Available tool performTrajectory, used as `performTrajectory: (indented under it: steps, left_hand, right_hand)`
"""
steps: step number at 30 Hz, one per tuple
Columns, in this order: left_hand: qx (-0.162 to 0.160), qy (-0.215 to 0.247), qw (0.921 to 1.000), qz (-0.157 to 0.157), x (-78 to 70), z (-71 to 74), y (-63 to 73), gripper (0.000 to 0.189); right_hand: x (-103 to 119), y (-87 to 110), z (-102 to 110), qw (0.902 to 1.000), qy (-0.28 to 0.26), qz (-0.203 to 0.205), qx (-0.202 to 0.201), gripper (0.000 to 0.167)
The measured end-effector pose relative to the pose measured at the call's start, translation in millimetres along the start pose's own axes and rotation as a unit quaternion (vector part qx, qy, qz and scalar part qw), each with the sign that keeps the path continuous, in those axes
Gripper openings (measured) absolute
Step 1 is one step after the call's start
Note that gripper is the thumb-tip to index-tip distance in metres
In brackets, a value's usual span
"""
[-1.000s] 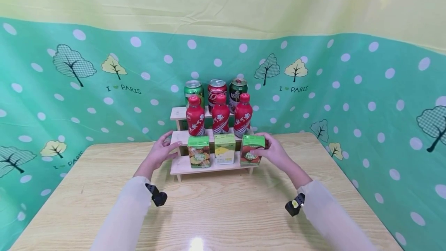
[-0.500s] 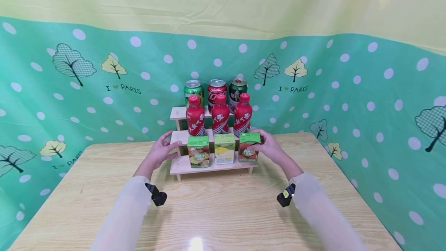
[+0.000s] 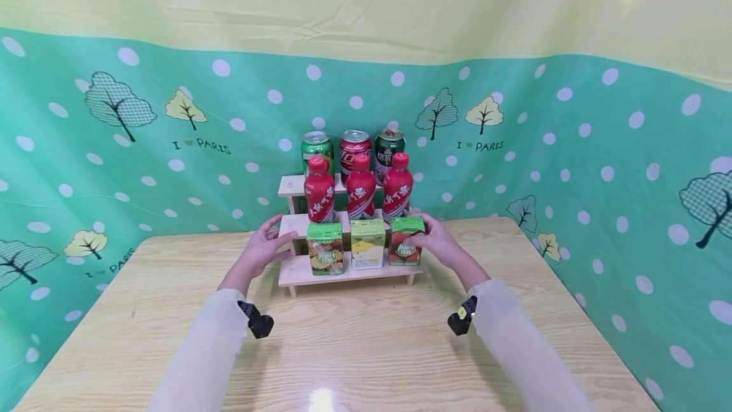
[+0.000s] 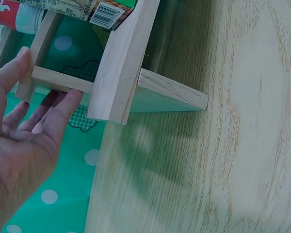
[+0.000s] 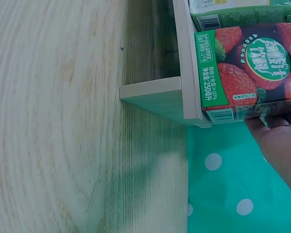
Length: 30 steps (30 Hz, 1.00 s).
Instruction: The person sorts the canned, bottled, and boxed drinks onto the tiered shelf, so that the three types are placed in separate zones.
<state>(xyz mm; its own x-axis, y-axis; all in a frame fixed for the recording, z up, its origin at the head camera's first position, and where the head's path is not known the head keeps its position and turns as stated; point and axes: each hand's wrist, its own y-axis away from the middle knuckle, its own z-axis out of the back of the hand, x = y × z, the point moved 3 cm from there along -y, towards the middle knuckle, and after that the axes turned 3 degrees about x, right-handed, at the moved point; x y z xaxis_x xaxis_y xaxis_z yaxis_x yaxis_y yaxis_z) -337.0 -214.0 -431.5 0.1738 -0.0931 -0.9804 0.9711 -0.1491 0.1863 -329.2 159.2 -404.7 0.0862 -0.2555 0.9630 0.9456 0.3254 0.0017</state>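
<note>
A three-step wooden stand (image 3: 354,278) holds several drinks. My left hand (image 3: 263,252) grips its left side; in the left wrist view the thumb lies on the middle step and the fingers reach round the wooden side bar (image 4: 63,79). My right hand (image 3: 440,243) holds a strawberry juice box (image 5: 247,68), thumb on its front and fingers behind. That box (image 3: 405,250) stands upright at the right end of the lowest step. To its left are a yellow-green juice box (image 3: 368,247) and, further left, a green-topped brown juice box (image 3: 326,252).
Red bottles (image 3: 361,189) line the middle step, and drink cans (image 3: 356,151) the top one. Behind hangs a green and yellow curtain (image 3: 229,113), which also runs along the right side. The stand is on a wooden table (image 3: 354,342).
My right hand has moved left and slightly back with the strawberry juice box, bringing it from over the step's right end closer to the yellow-green box. My left hand has stayed put.
</note>
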Motion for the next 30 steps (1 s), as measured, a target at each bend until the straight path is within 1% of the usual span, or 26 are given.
performTrajectory:
  steps: [2, 5, 9, 11, 16, 21, 26, 30]
  left_hand:
    - [0.001, 0.002, 1.0, 0.0, 0.3, -1.2, 0.2, 0.081]
    - [0.003, 0.004, 1.0, 0.0, 0.9, -3.1, -0.1, 0.081]
    - [0.006, 0.002, 1.0, -0.002, 0.7, -2.9, -1.3, 0.082]
    - [0.005, -0.001, 1.0, -0.001, 0.2, -1.7, -1.6, 0.083]
    - [0.003, -0.004, 1.0, 0.001, -0.3, 0.3, -0.9, 0.083]
    - [0.001, -0.002, 1.0, 0.001, 0.0, 1.9, 0.4, 0.082]
    - [0.0, 0.001, 1.0, 0.002, 1.7, 1.3, 0.1, 0.082]
    - [-0.003, 0.002, 1.0, 0.003, 2.1, -0.8, -0.1, 0.081]
  right_hand:
    - [-1, 0.2, 0, 1.0, -0.004, 0.0, 0.006, 0.057]
    - [-1, 3.5, 3, 0.9999, -0.009, 0.0, 0.004, 0.061]
    - [-2, 8.5, 9, 0.9998, -0.015, 0.003, -0.011, 0.065]
    - [-2, 9.4, 11, 0.9997, -0.018, 0.005, -0.016, 0.064]
    - [-3, 7.6, 12, 0.9994, -0.028, -0.001, -0.021, 0.06]
    - [-5, 4.2, 11, 0.9997, -0.022, 0.001, -0.014, 0.059]
    - [-6, 2.3, 10, 0.9994, -0.031, 0.001, -0.013, 0.061]
    - [-6, 6.1, 11, 0.9992, -0.033, 0.011, -0.019, 0.065]
